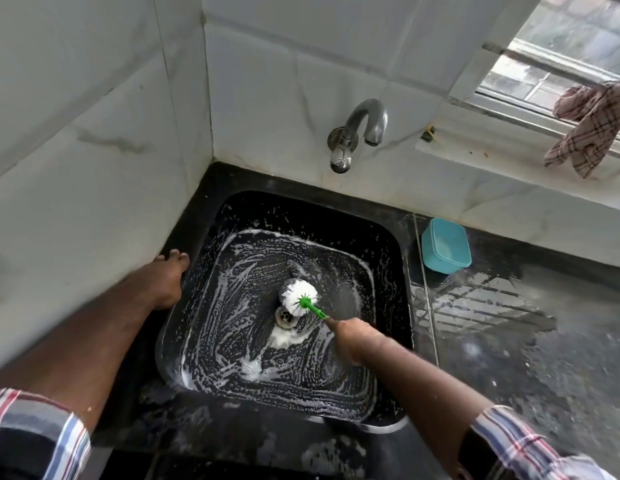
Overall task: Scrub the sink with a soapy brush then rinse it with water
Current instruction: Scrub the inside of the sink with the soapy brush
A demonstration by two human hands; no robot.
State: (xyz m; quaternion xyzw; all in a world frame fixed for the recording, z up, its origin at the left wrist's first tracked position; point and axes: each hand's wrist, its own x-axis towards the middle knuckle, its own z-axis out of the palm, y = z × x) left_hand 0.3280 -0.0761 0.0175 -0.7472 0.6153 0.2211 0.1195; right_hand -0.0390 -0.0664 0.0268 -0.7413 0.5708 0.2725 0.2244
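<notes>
A black square sink (pixel 395 271) fills the middle of the view, its floor streaked with white soap foam. A round metal drain (pixel 285 317) lies at its centre. My right hand (pixel 350 336) grips the green handle of a brush (pixel 299 296), whose white bristle head rests on the sink floor just above the drain. My left hand (pixel 168 280) lies flat on the sink's left rim with fingers stretched out, holding nothing. A chrome tap (pixel 360 128) sticks out of the back wall above the sink, with no water running.
White marble-look tiles form the corner walls left and behind. A small teal plastic tub (pixel 446 244) stands on the wet black counter (pixel 509 323) to the right. A checked cloth (pixel 592 128) hangs at the window sill, upper right.
</notes>
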